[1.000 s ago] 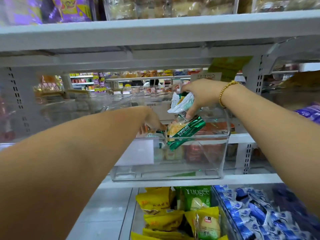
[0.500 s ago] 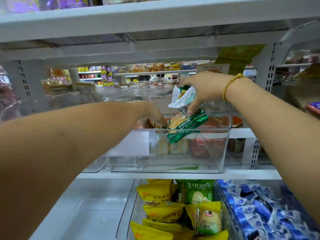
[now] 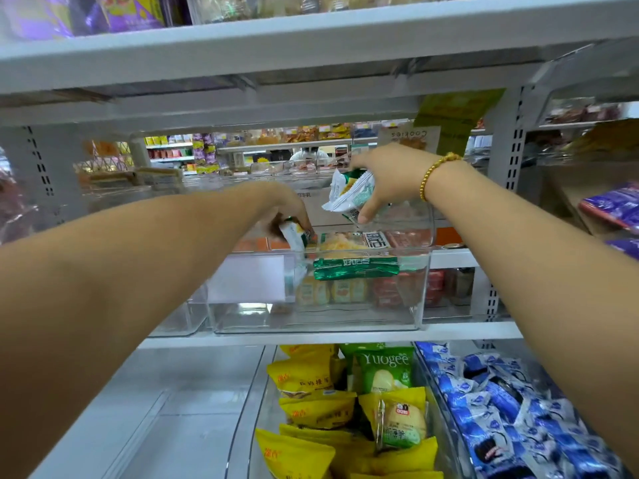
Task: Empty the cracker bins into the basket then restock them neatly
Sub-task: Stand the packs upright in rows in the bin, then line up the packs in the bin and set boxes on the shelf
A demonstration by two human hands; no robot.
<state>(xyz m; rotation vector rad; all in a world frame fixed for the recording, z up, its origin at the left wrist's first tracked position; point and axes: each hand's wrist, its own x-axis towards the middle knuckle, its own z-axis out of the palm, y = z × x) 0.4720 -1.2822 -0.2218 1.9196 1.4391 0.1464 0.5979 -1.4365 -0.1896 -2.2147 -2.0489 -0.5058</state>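
A clear plastic bin (image 3: 408, 319) stands on the middle shelf. A green cracker packet (image 3: 356, 267) lies inside it, against the front wall near the rim. My left hand (image 3: 287, 212) reaches into the bin's left side and pinches a small green and white cracker packet (image 3: 294, 236). Above the bin's right side, my right hand (image 3: 387, 181) grips a bunch of white and green cracker packets (image 3: 349, 195). No basket shows in this view.
A second clear bin (image 3: 173, 323) sits left of the first. The shelf below holds a bin of yellow and green snack packs (image 3: 345, 409) and one of blue packets (image 3: 501, 409). A shelf board (image 3: 311, 39) hangs close overhead. Steel uprights (image 3: 505, 167) flank the bay.
The green packet left my right hand and now lies in the bin. My right hand rose slightly with the remaining packets. My left hand now pinches a small packet.
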